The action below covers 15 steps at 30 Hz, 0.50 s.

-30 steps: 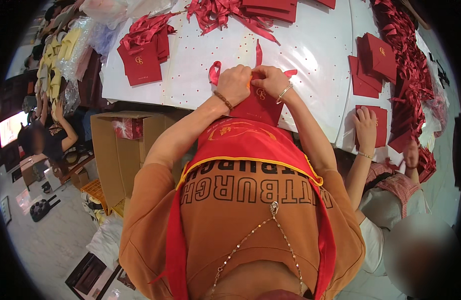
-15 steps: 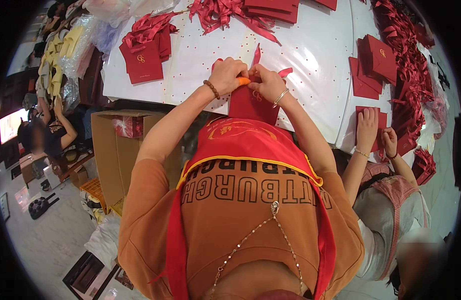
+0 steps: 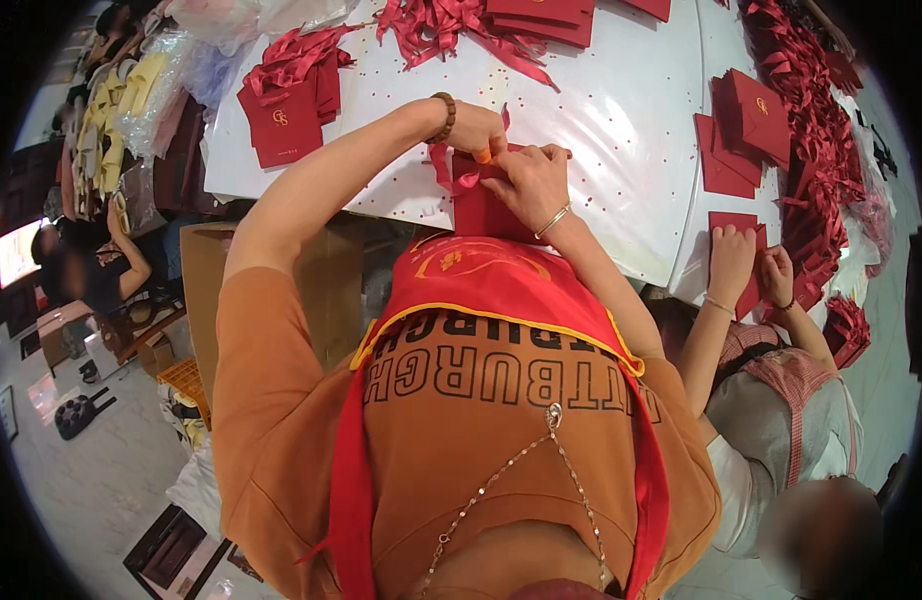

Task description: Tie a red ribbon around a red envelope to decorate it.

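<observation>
A dark red paper envelope lies at the near edge of the white-covered table, with a red satin ribbon at its upper part. My left hand is bent over the envelope's top edge, its fingers pinched on the ribbon. Something orange covers one fingertip of that hand. My right hand rests over the envelope's right side, with thumb and index finger closed at the ribbon close to the left fingertips. The exact grip between the two hands is partly hidden by the fingers.
Stacked red envelopes with ribbons lie at the left, and a ribbon pile lies farther back. More envelopes and heaped ribbons are at the right. A co-worker's hands work there. A cardboard box stands below the table's left edge.
My left elbow has swung out to the left and the left hand has turned over the envelope's top. My right hand has come lower and left. A ribbon loop now shows on the envelope.
</observation>
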{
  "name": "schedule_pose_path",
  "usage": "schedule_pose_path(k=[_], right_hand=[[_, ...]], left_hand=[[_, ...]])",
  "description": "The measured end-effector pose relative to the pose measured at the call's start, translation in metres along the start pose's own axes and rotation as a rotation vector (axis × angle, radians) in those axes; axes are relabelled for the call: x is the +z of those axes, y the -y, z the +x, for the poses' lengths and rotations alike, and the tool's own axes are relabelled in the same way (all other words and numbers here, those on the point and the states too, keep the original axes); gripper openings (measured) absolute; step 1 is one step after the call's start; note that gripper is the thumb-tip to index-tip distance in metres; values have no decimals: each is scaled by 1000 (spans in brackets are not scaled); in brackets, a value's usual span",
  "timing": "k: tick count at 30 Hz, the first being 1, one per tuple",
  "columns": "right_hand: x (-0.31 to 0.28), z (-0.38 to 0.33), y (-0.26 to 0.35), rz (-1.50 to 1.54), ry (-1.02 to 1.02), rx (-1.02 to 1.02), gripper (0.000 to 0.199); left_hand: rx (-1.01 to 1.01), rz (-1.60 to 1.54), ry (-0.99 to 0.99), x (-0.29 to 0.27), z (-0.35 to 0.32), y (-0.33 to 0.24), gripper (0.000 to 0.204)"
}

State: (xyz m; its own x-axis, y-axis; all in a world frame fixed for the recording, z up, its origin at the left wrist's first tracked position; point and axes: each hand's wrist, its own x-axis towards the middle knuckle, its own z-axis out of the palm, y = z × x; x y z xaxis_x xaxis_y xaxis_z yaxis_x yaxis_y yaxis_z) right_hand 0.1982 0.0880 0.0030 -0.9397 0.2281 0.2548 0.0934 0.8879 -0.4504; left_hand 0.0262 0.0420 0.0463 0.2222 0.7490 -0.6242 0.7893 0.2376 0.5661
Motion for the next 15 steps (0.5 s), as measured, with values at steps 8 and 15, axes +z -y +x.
schedule_pose_path(k=[8, 15], right_hand=[[3, -3, -8, 91, -63, 28, 19], [6, 2, -9, 95, 22, -8, 18]], left_hand=[[-68, -861, -182, 24, 12, 15, 16], [-9, -914, -757, 30, 33, 34, 15]])
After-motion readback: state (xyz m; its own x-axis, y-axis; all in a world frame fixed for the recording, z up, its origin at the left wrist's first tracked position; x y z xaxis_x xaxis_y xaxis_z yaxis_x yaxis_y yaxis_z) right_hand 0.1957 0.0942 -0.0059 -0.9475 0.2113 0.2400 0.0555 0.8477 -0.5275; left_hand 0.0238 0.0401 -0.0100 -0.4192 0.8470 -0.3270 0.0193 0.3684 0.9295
